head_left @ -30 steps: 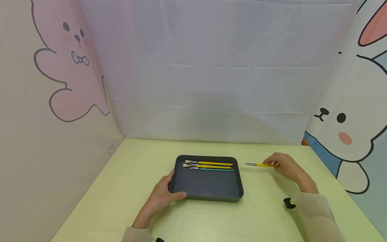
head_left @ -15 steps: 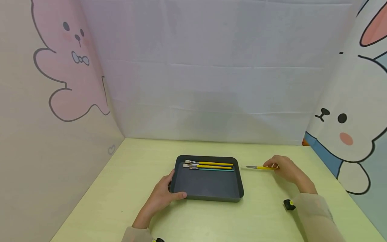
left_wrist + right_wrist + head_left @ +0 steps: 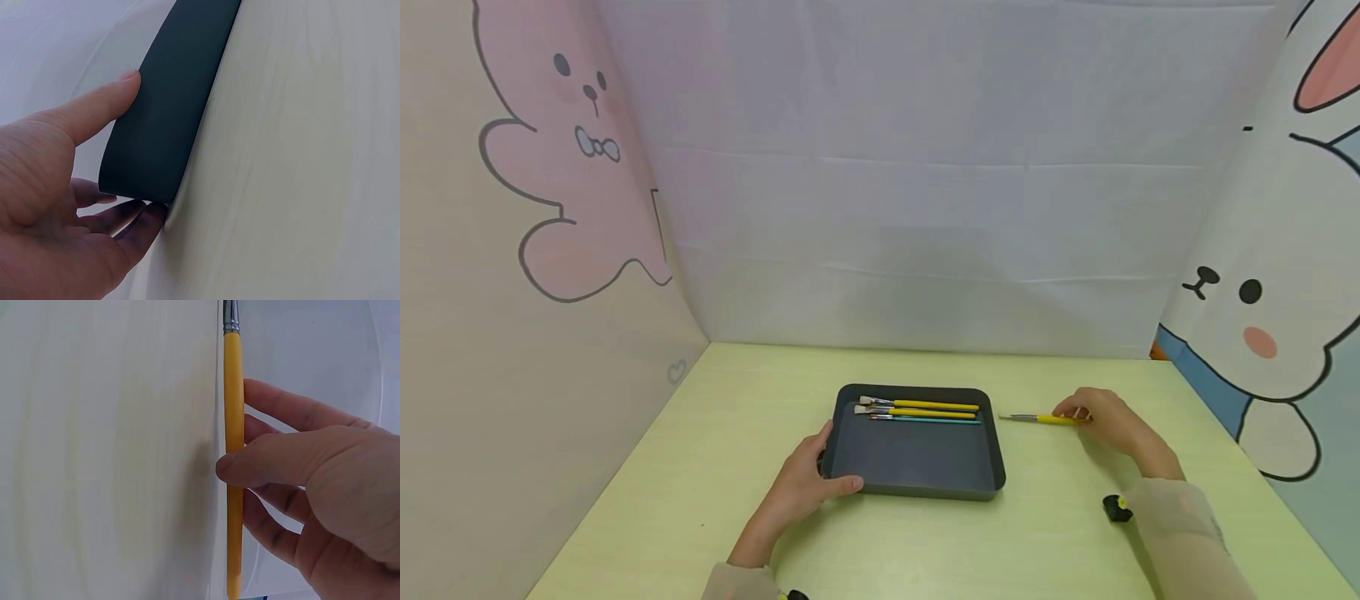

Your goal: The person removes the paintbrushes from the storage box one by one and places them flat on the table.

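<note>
A dark grey tray rests on the table, and my left hand holds its near left corner. The left wrist view has the thumb against the tray's side wall and the other fingers at its end. Inside, along the far side, lie yellow-handled paintbrushes with pale bristles and a thin teal-handled paintbrush. To the right of the tray, my right hand pinches another yellow paintbrush by its handle, thumb across it. Its bristle end points left, close to the tray's right rim.
The pale yellow-green table reaches back to a white cloth wall. Cartoon-printed panels stand on both sides, a pink figure at left and a white rabbit at right. A black wrist device shows by the right sleeve.
The paintbrush in my right hand has come slightly nearer the front, its bristle end shifting left toward the tray. My left hand and the tray have stayed in place.
</note>
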`<state>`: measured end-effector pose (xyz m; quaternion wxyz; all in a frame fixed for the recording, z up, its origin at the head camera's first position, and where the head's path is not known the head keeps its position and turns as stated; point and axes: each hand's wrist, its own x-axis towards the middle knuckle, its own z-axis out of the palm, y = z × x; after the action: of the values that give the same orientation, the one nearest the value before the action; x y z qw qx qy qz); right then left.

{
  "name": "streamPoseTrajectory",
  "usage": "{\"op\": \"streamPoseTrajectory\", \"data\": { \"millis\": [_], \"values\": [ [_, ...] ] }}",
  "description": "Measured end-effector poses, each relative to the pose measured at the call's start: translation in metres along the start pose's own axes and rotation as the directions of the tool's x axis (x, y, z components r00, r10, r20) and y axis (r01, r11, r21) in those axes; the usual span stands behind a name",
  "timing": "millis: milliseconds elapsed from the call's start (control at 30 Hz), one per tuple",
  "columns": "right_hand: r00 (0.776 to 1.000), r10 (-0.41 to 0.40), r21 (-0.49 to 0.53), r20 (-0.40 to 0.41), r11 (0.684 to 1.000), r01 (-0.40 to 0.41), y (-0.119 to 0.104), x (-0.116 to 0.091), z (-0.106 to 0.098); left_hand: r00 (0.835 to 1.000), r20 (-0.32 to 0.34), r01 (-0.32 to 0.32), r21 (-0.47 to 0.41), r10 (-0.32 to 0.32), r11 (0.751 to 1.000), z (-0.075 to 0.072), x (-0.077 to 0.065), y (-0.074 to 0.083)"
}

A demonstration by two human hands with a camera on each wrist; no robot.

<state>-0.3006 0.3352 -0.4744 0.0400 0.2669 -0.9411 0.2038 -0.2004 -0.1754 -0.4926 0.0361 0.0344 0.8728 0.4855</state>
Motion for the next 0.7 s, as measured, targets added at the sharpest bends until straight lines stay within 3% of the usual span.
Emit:
{"op": "streamPoseTrajectory", "data": {
  "millis": [700],
  "values": [
    [1.0, 0.016, 0.013, 0.026, 1.0, -0.017, -0.0027, -0.0006, -0.0005, 1.0, -0.004, -0.001, 0.022, 0.001, 1.0, -0.0005, -0.0021, 0.0047]
  ]
}}
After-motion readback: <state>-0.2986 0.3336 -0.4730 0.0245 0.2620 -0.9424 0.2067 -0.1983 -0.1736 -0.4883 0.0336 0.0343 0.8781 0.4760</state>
